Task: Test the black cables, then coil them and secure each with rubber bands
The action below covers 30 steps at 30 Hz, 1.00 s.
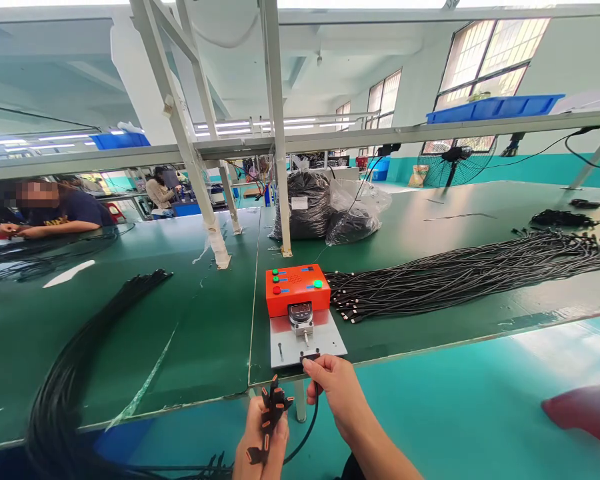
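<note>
My left hand (263, 437) is closed round a bunch of black cables, whose connectors (274, 407) with orange-edged ends stick up and out of the fist. In my right hand (333, 387) the thumb and fingers pinch the end of one black cable (307, 437) at the front edge of a silver metal plate (286, 353). My fingers partly cover that connector. On the plate, a round digital gauge (301, 315) faces a small block by my fingertips. Behind it stands an orange box (297, 283) with green and red buttons.
A long bundle of black cables (460, 277) lies to the right of the box. Another bundle (75, 347) curves over the left table edge. Bagged black material (307, 200) stands behind, near a white post (276, 133). A person (63, 213) sits at the far left.
</note>
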Available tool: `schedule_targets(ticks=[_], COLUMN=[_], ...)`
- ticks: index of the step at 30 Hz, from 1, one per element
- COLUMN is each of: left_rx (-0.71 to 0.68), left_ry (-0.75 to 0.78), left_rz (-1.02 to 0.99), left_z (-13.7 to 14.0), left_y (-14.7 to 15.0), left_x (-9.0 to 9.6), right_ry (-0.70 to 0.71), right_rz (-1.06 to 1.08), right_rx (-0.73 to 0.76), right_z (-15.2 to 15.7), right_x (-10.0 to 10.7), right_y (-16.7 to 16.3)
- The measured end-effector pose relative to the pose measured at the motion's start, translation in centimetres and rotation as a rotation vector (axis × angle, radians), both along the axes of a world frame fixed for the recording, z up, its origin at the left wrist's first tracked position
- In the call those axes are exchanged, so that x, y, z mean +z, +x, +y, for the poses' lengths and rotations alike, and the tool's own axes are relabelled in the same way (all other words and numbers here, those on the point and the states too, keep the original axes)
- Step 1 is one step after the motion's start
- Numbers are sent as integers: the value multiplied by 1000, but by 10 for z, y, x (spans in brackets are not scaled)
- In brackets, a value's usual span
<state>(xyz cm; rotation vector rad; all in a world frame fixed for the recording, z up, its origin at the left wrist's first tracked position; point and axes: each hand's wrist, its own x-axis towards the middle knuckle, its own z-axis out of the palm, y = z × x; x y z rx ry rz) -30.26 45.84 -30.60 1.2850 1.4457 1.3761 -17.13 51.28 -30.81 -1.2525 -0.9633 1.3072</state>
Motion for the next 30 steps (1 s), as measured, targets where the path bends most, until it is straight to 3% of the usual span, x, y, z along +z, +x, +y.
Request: schedule_targets(ticks=[6,9,11,13,16,18,21,24,26,30], left_rx=[-59,-105,-145,-162,-149,-176,-152,83,113,35], left_ry=[70,0,-37,-41,-29,-49,-71,23,76,-12], left_rz=[-20,-120,-155,-126,-40,-25,-54,-46,-60,-161], left_z=[4,3,2,1,0,1,3,4,3,1], left_y=[-5,-4,-2,1,2,1,-2,-3,0,7], left_x=[6,10,12,12,11,11,11,11,10,5], right_ry=[51,195,307,345,342,341,309,196,118,56], right_rz=[-256,-391,-352,-157,178,287,283,254,255,265], right_rx=[167,89,22,83,214,196,9,-134,-129,-69], right_z=[-32,-48,-51,-51,-49,-49,-50,-47,-43,-33], right_x=[-20,-24,-17,-7,4,4,-2,-7,-5,4], right_y=[-4,-4,-5,-9,-20,-28,-32,-24,-17,-6])
